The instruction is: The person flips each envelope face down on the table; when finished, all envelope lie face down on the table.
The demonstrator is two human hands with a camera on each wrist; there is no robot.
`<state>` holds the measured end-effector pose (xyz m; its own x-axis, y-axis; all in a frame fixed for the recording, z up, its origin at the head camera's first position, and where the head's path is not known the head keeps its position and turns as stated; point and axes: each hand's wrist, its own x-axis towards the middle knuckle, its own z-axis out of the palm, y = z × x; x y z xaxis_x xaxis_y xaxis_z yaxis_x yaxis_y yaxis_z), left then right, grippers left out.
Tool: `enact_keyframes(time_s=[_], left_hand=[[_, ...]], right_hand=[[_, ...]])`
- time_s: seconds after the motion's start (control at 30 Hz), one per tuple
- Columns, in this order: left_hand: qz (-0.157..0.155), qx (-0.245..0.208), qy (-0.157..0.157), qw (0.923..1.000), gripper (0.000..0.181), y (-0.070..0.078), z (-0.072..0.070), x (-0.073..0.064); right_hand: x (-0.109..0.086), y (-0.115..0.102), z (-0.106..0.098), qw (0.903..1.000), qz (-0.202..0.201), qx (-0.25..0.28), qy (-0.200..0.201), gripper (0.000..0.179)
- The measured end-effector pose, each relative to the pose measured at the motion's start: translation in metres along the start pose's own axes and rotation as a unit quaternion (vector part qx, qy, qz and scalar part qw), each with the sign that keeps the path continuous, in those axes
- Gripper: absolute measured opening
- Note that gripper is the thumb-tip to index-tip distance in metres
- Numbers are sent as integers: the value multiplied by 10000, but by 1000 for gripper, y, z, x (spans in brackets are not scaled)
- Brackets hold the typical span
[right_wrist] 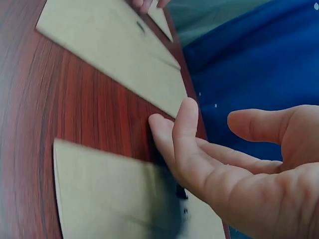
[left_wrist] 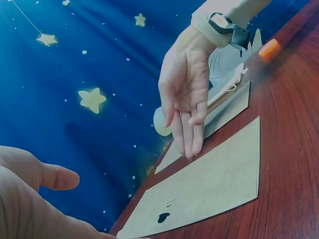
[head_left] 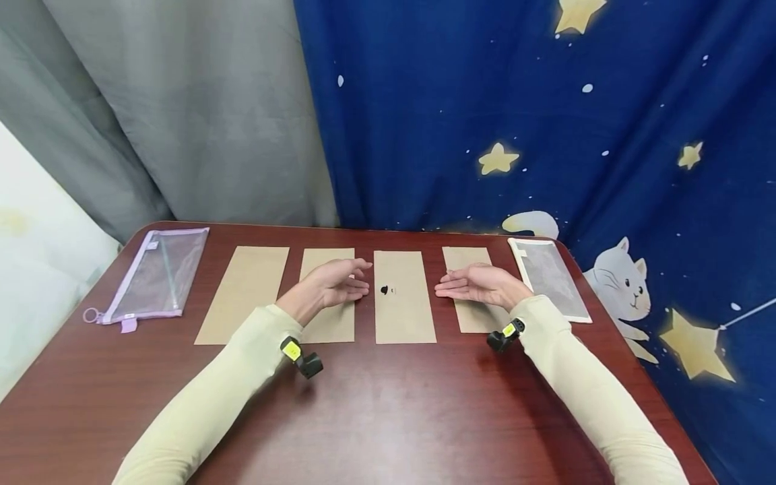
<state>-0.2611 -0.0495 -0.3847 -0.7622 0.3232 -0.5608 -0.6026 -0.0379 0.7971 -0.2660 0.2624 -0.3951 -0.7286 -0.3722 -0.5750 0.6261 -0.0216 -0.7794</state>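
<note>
Several brown paper-covered booklets lie in a row across the table. My left hand [head_left: 339, 281] is held over the second booklet [head_left: 327, 328] from the left, its fingers pointing right and holding nothing. My right hand [head_left: 479, 284], palm turned inward and empty, hovers over the rightmost booklet [head_left: 479, 320]. Between the two hands lies a booklet [head_left: 405, 313] with a small black mark on its cover. In the right wrist view the right fingers [right_wrist: 187, 129] are spread loosely above a booklet [right_wrist: 107, 194]. The leftmost booklet [head_left: 242, 296] is apart from both hands.
A mesh zip pouch [head_left: 172, 269] with purple trim, a thin stick-like thing inside, lies at the table's left. At the right edge is a white-trimmed mesh pouch [head_left: 554, 279]. Grey and blue starry curtains [head_left: 424, 135] hang behind the dark red table [head_left: 376, 417].
</note>
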Motion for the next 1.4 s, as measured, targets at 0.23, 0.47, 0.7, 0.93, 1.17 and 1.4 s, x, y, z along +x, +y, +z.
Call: enact_keyframes(time_s=[0.23,0.47,0.7,0.93,1.17,1.4], left_hand=[[-109,48,23,9999,70,-1,8,1],[-246,-38,74,9997,74,-1,6,5],[-330,-119,64,9994,68,3,6,6],[-350,-827,-37,9960,53,17,12,-2],[40,-925,-228,9954,49,24,11,-10],[306,-1264,-211,9913,29,16,7,-6]], right_hand=[[11,2,20,9992,215,-299,122,49],[16,0,34,9965,160,-779,241,42],[18,7,37,9924,-384,-1089,426,44],[10,12,44,9816,-943,-1061,1275,46],[-4,9,46,9801,-1241,-354,1507,49],[-21,4,40,9850,-1387,39,1023,56]])
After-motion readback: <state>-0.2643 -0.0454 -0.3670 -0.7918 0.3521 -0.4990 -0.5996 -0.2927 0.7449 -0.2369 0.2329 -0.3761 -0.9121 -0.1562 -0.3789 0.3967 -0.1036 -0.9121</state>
